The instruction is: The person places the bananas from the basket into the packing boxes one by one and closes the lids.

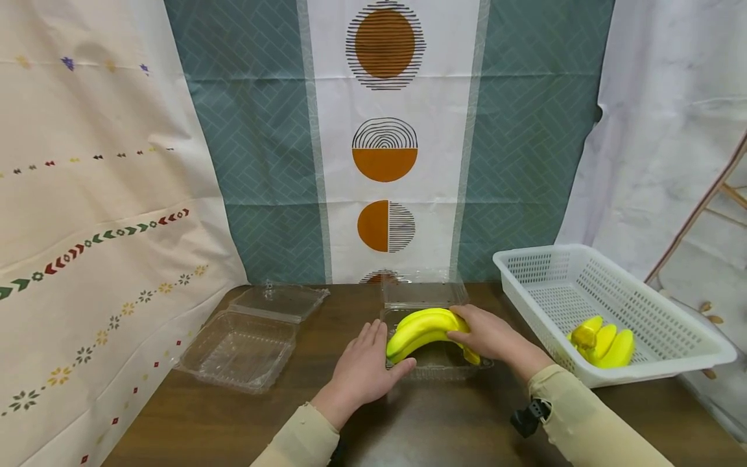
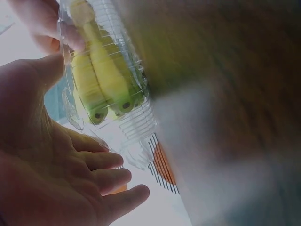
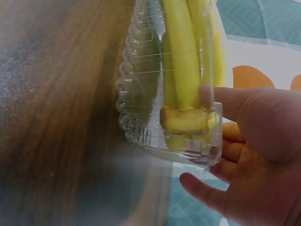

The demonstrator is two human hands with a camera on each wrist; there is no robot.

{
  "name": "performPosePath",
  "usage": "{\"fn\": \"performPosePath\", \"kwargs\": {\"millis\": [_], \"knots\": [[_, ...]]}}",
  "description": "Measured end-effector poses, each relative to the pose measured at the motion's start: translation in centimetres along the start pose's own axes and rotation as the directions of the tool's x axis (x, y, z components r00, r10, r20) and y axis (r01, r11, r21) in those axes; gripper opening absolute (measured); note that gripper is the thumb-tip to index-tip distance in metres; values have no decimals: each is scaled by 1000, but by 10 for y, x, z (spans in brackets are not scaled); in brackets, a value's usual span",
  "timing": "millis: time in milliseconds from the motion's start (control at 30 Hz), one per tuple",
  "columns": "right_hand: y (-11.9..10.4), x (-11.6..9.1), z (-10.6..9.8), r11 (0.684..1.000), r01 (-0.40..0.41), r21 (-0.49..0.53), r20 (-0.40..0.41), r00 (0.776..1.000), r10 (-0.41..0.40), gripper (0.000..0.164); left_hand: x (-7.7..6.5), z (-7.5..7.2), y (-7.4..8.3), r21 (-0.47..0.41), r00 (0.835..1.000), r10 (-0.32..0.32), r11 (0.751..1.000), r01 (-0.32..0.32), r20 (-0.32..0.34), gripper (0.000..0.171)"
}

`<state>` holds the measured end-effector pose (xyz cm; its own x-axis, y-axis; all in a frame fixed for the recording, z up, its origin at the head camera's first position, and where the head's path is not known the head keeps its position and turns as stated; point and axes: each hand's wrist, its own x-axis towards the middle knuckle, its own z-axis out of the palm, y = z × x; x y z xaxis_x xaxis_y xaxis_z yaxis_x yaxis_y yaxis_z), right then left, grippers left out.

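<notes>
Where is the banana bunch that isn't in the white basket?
In the head view, the banana bunch sits at lower centre, at least partly inside an open clear container, between the left hand and right hand.

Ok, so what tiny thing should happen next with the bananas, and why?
I think the right grip should probably let go of the bananas gently. Why? The wrist views show their tips and stem end inside the walls of the clear box, and the right grip is holding that stem end. The lid is open behind.
</notes>
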<state>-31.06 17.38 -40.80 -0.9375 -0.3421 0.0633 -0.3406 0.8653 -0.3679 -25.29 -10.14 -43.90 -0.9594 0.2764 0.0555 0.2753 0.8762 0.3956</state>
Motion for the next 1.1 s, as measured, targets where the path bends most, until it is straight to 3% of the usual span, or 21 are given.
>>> {"fn": "performPosePath", "kwargs": {"millis": [267, 633, 1100], "knots": [[5, -2, 2, 999, 47, 23, -59, 997, -46, 64, 0, -3, 1, 1, 1000, 2, 1000, -2, 0, 105], [11, -3, 1, 1000, 15, 14, -128, 992, -13, 70, 3, -7, 0, -62, 1000, -15, 998, 15, -8, 103], [17, -6, 0, 997, -29, 66, -97, 995, 35, 83, 21, -16, -2, -77, 998, -48, 996, 44, -47, 96]]}}
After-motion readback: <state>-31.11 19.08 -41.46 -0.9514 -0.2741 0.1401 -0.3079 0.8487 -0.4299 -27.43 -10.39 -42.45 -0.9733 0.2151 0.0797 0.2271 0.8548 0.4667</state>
